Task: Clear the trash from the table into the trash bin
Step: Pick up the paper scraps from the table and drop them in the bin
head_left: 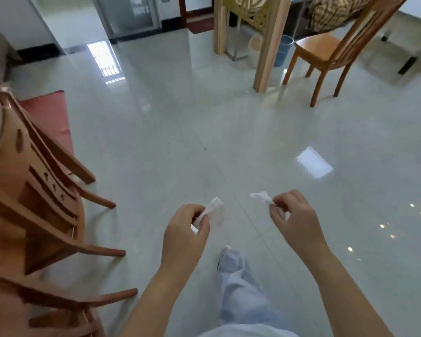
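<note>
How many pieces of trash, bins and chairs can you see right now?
White paper scraps: 2, one in the left hand, one in the right hand
Bins: 2, blue and cream
Wooden chairs: 3
Total: 7

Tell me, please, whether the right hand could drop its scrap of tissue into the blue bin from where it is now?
Probably not yet. The right hand pinches its tissue scrap close to the body, while the blue bin stands far across the open floor, beyond a wooden post. The floor between looks clear for walking closer.
</note>
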{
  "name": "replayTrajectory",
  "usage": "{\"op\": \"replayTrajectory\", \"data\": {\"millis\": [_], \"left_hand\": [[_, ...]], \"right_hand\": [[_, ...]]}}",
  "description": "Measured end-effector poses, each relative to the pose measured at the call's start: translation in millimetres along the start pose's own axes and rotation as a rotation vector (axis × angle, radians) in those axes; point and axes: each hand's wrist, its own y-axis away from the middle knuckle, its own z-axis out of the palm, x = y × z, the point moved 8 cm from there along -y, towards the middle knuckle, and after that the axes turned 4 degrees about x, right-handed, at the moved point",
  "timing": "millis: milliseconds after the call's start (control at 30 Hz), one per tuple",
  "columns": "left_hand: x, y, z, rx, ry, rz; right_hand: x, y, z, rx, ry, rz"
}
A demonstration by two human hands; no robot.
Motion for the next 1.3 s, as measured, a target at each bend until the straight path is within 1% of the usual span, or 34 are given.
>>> {"op": "replayTrajectory", "data": {"millis": [200, 333, 400, 533, 667, 800, 967, 1033, 1167, 1300], "left_hand": [[9, -144, 9, 0.085, -0.038, -0.065], [0, -221, -8, 0.197, -0.057, -0.106], [-18, -248, -21, 0.259, -0.078, -0.161], [-69, -300, -52, 0.341, -0.103, -0.283], [-123, -372, -95, 0.437, -0.092, -0.357], [-157, -456, -145, 0.481, -0.098, -0.323], [-194, -546, -205, 0.558, -0.111, -0.308], [-212, -574, -218, 0.568, -0.104, -0.332], [-255, -626, -233, 0.566, -0.065, -0.405], [-305, -697, -252, 0.624, -0.011, -0.486]], "right_hand": [[-12, -165, 30, -0.048, -0.007, -0.141], [-33, -260, 70, -0.073, -0.018, -0.190], [-54, -289, 108, -0.130, -0.027, -0.235], [-111, -331, 198, -0.283, -0.036, -0.410], [-166, -392, 277, -0.340, -0.048, -0.478], [-238, -457, 346, -0.387, -0.025, -0.543], [-336, -526, 420, -0.414, -0.062, -0.635], [-358, -547, 448, -0.433, -0.086, -0.622], [-378, -586, 513, -0.497, -0.108, -0.587], [-407, -644, 590, -0.558, -0.101, -0.586]]}}
